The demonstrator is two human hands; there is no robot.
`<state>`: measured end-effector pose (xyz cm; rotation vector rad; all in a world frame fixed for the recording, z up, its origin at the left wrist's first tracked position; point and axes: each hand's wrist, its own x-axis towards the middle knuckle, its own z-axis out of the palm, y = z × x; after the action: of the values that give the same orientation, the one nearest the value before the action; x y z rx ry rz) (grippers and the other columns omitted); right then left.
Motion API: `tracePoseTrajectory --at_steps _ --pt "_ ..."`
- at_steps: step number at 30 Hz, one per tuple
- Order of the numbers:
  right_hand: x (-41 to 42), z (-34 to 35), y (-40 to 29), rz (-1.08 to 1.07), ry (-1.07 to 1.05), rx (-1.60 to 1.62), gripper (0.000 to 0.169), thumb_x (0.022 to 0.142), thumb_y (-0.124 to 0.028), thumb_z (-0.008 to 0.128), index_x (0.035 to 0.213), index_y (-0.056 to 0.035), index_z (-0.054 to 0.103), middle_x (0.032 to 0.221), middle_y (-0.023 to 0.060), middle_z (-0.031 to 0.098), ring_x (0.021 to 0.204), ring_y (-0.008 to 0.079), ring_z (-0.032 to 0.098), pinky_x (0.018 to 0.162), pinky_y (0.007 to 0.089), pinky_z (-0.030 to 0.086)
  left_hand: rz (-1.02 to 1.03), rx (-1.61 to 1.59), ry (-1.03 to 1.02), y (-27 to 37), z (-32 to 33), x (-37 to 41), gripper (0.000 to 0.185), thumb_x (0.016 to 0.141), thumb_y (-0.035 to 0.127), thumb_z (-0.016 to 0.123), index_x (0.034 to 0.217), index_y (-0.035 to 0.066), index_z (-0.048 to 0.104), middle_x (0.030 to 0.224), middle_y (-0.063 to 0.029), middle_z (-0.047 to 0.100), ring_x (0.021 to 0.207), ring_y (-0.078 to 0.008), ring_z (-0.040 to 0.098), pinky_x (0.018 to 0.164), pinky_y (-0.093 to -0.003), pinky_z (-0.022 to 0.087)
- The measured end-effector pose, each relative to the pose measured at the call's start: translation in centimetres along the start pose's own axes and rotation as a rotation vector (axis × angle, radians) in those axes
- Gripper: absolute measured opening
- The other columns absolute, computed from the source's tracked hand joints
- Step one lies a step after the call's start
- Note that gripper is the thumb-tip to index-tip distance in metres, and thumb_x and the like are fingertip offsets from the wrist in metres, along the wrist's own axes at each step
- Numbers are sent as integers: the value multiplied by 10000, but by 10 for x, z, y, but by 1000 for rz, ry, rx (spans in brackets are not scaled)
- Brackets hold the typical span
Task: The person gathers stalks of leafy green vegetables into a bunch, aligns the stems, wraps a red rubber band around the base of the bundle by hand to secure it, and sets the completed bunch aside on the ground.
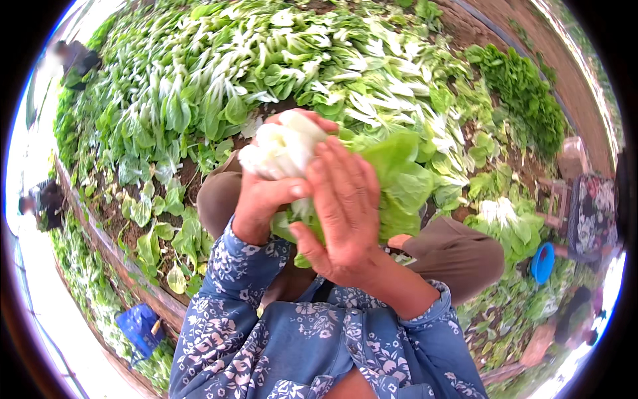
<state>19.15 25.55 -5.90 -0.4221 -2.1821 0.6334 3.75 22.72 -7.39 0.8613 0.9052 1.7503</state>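
My left hand [264, 197] is wrapped around a bunch of bok choy [289, 142] with its thick white stem ends turned up and to the left. Across the bunch lies my right hand [344, 214], its fingers straight and close together, its thumb on the near side. Green leaves [406, 184] stick out to the right, beyond my right hand. Both hands are held over my lap, between my bent knees. Part of the bunch is hidden by my fingers.
Cut bok choy [249, 65] covers the ground ahead in overlapping rows. A small pile [503, 217] lies to the right, near a blue basin [542, 263] and a wooden stool [554, 202]. Far left are two people and a blue bag [139, 329]; other people sit right.
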Motion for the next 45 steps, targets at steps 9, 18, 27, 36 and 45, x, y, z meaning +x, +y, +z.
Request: tracePoseTrajectory --at_steps 9,18,27,36,45 --pt "2 27 -8 22 51 -107 519 861 -154 593 1317 80 510 1371 246 483 1320 426 443 1041 570 355 -42 88 240 3 -12 -23 764 744 389 737 1323 -7 433 1246 -185 567 1132 -274 568 1004 -370 454" --pt "-1 47 2 26 -40 3 485 908 -176 452 1325 62 513 1393 253 474 1366 372 404 1074 621 277 8 232 285 -1 -27 -19 899 703 519 794 1321 -31 442 1193 -171 598 1119 -292 571 995 -405 446" --pt "26 15 17 -37 -37 455 365 932 -213 578 1187 47 603 1244 250 573 1146 386 601 931 554 447 59 288 454 13 -44 -26 838 683 498 817 1245 -10 457 1037 -138 612 961 -261 592 917 -412 469" --pt "0 105 209 756 62 422 158 882 -8 611 1029 20 661 901 122 643 696 179 609 642 281 498 296 297 334 24 -84 -45 790 733 486 808 1236 1 438 967 -114 629 843 -249 628 827 -420 469" --pt "63 285 349 658 4 208 225 797 -21 598 1007 17 667 797 197 679 728 332 671 700 400 535 156 259 126 40 -122 -46 837 670 339 908 1267 6 425 999 -136 652 876 -293 659 844 -444 473"
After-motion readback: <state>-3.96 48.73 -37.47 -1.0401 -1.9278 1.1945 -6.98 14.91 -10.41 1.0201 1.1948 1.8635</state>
